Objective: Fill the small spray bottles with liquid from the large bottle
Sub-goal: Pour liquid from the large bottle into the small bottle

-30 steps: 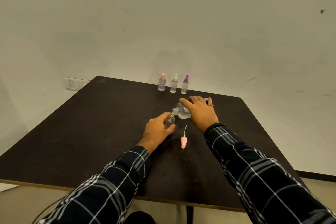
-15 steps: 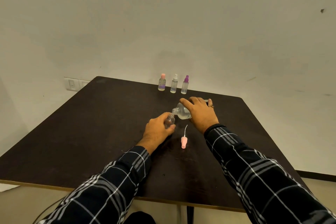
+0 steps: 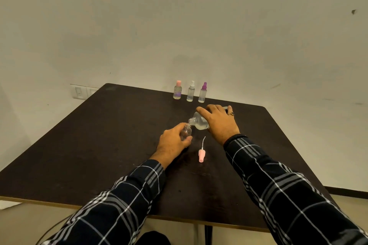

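My left hand (image 3: 172, 142) grips a small clear open bottle (image 3: 186, 131) standing upright on the dark table (image 3: 99, 145). My right hand (image 3: 219, 122) holds the large clear bottle (image 3: 199, 123) tipped on its side, its open neck right over the small bottle's mouth. Liquid pools in the lower side of the large bottle. A pink spray cap (image 3: 201, 155) with a white dip tube lies flat on the table just right of my left hand.
Three small capped bottles stand in a row at the far table edge: pink cap (image 3: 177, 90), white spray top (image 3: 191, 91), purple spray top (image 3: 203, 92). A wall rises close behind the table. A wall socket (image 3: 79, 92) sits at left.
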